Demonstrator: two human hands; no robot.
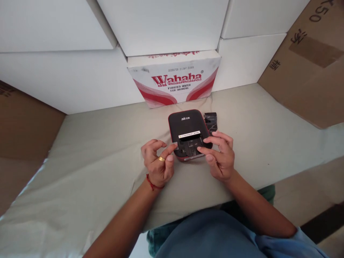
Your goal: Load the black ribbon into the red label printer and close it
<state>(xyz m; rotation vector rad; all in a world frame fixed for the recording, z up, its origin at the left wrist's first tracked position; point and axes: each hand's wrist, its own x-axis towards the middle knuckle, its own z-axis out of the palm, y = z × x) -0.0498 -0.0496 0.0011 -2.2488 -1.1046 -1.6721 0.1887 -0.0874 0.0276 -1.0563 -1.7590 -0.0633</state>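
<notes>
A black, rounded-square device (186, 123) with a red edge lies on the cloth-covered table in front of me. White lettering marks its top, and a white label strip (189, 134) runs across it above a recessed, dark, shiny part. My left hand (159, 161), with a gold ring and a red cord bracelet, has its index fingertip at the device's left edge, by a small grey piece. Its fingers are bent but apart. On the other side, my right hand (221, 156) has spread fingers, with fingertips touching the recessed part and the right edge.
A small black roll with a loose dark flap (211, 122) lies against the device's right side. Behind stands a red-and-white Wahaha water carton (174, 80) before stacked white boxes (172, 25). Brown cardboard boxes flank the table, at the left (24, 136) and right (303, 75).
</notes>
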